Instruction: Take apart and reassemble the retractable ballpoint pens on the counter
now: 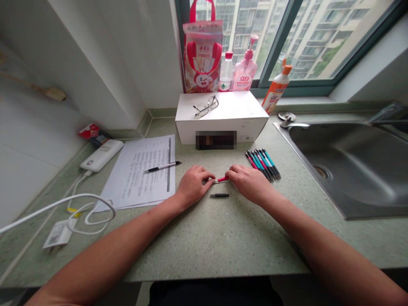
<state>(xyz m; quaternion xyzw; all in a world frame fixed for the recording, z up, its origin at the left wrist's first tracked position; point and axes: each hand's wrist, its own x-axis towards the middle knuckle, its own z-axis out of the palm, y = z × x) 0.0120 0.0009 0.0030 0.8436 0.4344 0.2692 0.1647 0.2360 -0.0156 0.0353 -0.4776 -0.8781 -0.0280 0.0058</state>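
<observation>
My left hand is closed in a pinch at the left end of a thin, pale pen refill just above the counter. Opposite it, the fingers of my right hand pinch a red pen barrel; the refill runs along or out of it, and my fingers hide the exact join. A loose black pen grip lies on the counter just below both hands. Beyond my right hand, several red and teal pens with black grips lie side by side. A black-and-white pen rests on printed sheets to the left.
Behind the hands stands a white box with eyeglasses on top. A steel sink is at the right. On the left are a white power bank, its cable and a charger. Bottles and a bag line the window.
</observation>
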